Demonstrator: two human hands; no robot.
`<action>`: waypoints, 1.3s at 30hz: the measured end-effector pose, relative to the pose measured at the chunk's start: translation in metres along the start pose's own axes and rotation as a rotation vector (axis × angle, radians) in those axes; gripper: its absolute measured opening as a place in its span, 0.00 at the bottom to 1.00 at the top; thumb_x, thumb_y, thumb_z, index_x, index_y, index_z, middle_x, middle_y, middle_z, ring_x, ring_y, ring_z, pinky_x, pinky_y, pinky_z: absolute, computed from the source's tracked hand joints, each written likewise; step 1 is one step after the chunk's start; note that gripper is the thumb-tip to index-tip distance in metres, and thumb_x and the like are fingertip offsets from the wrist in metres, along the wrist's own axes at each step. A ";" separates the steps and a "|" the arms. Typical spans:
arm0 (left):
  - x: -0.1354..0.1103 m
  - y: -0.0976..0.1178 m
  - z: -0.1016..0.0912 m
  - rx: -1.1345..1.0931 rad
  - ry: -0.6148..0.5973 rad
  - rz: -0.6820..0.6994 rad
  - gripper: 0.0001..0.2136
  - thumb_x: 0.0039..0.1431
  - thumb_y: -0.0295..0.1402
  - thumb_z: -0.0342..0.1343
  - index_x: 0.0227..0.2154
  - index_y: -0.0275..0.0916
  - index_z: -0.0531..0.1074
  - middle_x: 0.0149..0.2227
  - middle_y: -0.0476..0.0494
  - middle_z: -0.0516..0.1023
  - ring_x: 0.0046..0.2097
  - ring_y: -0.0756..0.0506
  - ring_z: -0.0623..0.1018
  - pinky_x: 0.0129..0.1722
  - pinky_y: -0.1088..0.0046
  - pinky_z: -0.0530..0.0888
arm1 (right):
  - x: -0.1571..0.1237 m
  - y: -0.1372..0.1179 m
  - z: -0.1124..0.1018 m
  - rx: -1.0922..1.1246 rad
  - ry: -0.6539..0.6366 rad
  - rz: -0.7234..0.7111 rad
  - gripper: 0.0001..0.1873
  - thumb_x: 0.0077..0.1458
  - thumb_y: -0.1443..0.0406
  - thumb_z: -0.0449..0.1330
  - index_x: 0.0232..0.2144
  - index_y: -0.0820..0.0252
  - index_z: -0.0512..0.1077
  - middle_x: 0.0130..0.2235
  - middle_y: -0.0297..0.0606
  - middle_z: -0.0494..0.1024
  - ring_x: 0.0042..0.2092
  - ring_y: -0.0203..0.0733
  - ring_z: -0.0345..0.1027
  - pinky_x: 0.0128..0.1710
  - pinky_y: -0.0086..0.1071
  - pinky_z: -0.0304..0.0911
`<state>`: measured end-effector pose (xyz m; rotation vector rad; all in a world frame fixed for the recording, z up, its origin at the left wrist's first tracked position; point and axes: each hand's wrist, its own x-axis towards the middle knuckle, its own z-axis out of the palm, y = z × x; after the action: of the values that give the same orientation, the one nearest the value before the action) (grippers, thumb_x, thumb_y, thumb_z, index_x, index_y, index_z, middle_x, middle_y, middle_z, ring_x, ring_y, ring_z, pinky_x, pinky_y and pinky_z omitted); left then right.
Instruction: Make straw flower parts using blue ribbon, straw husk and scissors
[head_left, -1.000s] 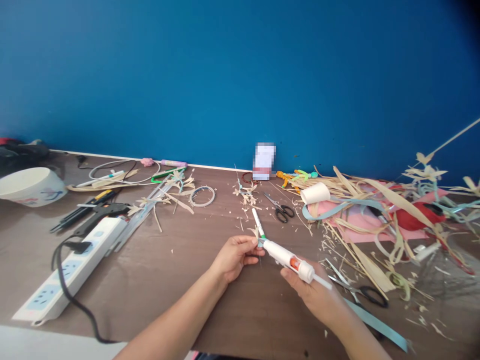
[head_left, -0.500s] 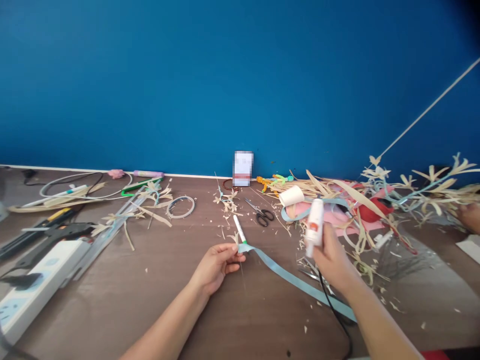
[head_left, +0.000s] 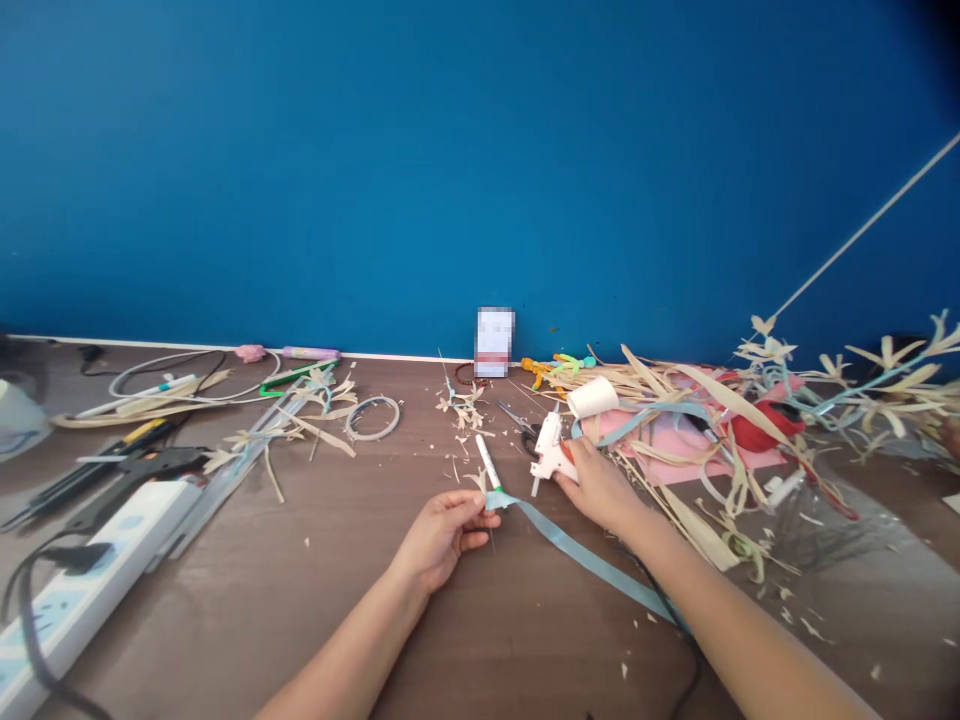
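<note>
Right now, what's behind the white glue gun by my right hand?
Black-handled scissors lie partly behind the glue gun. Their blades and some of the handle show; the gun covers the rest of the handle.

Left hand (head_left: pixel 446 535): pinches the end of a light blue ribbon (head_left: pixel 589 562), beside a small pale flower (head_left: pixel 478 480).
Ribbon course: slopes right and near, toward the right forearm.
Right hand (head_left: pixel 600 485): wrapped about the handle of a white glue gun (head_left: pixel 550 445), next to scissors (head_left: pixel 528 440).
Marker (head_left: pixel 487 460): lies just beyond the left fingertips.
Tabletop (head_left: pixel 225 600), left: power strip (head_left: pixel 112 565) near, dark glue gun (head_left: pixel 161 462) beyond.
Tabletop, right: heaped pale strips (head_left: pixel 701 530), white cup (head_left: pixel 592 397) tipped sideways.
</note>
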<state>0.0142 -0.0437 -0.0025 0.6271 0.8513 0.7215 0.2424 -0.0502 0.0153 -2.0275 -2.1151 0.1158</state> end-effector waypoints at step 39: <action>-0.005 -0.002 0.001 -0.022 -0.042 0.024 0.10 0.40 0.34 0.61 0.25 0.31 0.72 0.23 0.43 0.74 0.27 0.50 0.75 0.21 0.81 0.69 | -0.020 -0.089 -0.001 0.893 -0.147 0.114 0.08 0.47 0.64 0.51 0.22 0.61 0.68 0.23 0.31 0.71 0.27 0.36 0.62 0.28 0.28 0.56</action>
<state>0.0138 -0.0491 -0.0015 0.6314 0.7976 0.7358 0.1559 -0.0751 0.0320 -1.5874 -1.5545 1.0406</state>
